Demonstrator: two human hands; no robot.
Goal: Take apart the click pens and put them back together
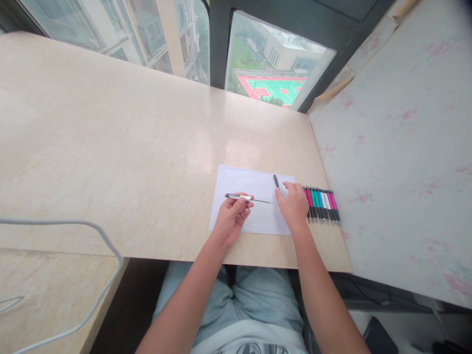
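Observation:
My left hand [233, 215] is closed around the white barrel of a ballpoint pen [236, 196], held roughly level above the paper. A thin refill [262, 200] sticks out of the pen's right end, its tip pointing toward my right hand. My right hand [294, 202] is over the paper's right edge with thumb and fingers apart and nothing visible between them. Just beyond its thumb, a black pen grip section [276, 181] lies on the white sheet of paper [254, 223].
A row of several colored pens with black grips [321, 205] lies right of the paper, near the flowered wall [398, 162]. The beige tabletop [110, 147] runs to the window [280, 64]. A gray cable [106, 241] loops at the lower left.

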